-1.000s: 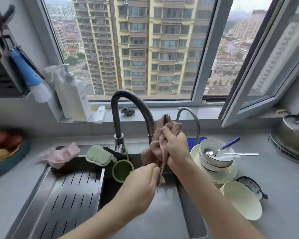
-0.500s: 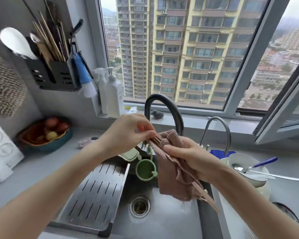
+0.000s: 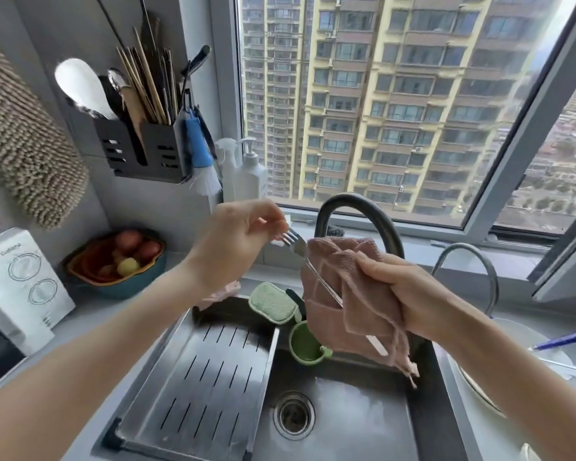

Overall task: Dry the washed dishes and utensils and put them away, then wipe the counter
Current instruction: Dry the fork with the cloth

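1. The left hand (image 3: 236,242) pinches the fork (image 3: 296,245) by its tines, thumb and fingertips closed on the very tip. That grip leaves the whole handle free for wiping.
2. The right hand (image 3: 409,294) is curled round the pink cloth (image 3: 333,287). The cloth is folded about the fork's handle, and the handle's end pokes out below it.
3. The fork slants between the two hands above the sink (image 3: 346,417), just in front of the dark faucet (image 3: 356,211). Held there, any drips should fall into the basin rather than on the tabletop (image 3: 90,316).
4. This looks like the drying step for one utensil, with the cloth placed to run along the handle while the other hand steadies it.
5. The black utensil holder (image 3: 153,148) hangs on the wall to the left, well apart from the fork, already holding chopsticks and spoons. It is the likely home for the fork.
6. White dishes (image 3: 542,352) and a blue-handled spoon (image 3: 561,341) sit at the right edge, so much of the task seems to remain — and the wiping of the tabletop too.
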{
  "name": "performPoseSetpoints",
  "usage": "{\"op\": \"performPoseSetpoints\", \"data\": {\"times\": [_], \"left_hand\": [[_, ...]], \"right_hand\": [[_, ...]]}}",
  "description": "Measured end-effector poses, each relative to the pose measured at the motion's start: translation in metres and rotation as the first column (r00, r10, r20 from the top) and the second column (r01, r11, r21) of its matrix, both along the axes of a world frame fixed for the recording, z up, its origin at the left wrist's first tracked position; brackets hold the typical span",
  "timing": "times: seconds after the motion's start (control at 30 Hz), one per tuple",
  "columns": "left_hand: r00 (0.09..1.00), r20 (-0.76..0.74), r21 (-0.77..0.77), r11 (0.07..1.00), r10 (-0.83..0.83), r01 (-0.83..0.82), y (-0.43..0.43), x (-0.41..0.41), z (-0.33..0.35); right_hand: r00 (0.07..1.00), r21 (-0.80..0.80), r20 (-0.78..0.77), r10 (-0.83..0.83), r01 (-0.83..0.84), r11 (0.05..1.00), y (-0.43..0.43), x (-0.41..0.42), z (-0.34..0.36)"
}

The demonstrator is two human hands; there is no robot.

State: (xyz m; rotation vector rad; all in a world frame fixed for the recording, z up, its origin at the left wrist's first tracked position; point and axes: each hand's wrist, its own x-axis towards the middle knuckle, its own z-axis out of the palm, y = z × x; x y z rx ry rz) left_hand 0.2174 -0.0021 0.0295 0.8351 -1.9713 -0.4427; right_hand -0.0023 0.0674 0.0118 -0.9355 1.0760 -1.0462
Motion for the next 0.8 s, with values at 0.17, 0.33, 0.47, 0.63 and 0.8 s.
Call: {"op": "performPoseSetpoints", "data": {"times": [0.17,0.33,0.47,0.63,0.8], "left_hand": [[0.980,0.145,-0.054,0.990,0.134,-0.127,-0.028,0.016,0.008],[0.956,0.062,0.090,0.952,0.287,-0.292,-0.086,0.101,0.018],[0.924,-0.002,0.130,0.916,0.383,-0.379,-0.135,0.163,0.019],[0.795,-0.133,0.132,0.805,0.592,-0.578,-0.196,0.267,0.047],[0.776,-0.082,-0.180,0.756,0.625,-0.629,-0.210,0.296,0.092]], "right_hand": [[0.787,-0.378,-0.603,-0.130,-0.139,0.915,-0.041,0.093,0.003],[0.603,-0.402,-0.763,-0.233,-0.161,0.901,-0.079,0.127,-0.021],[0.527,-0.371,-0.824,-0.210,-0.220,0.902,-0.119,0.146,-0.019],[0.332,-0.397,-0.883,-0.332,-0.150,0.906,-0.171,0.153,-0.010],[0.323,-0.465,-0.865,-0.383,-0.229,0.856,-0.213,0.204,0.022]]}}
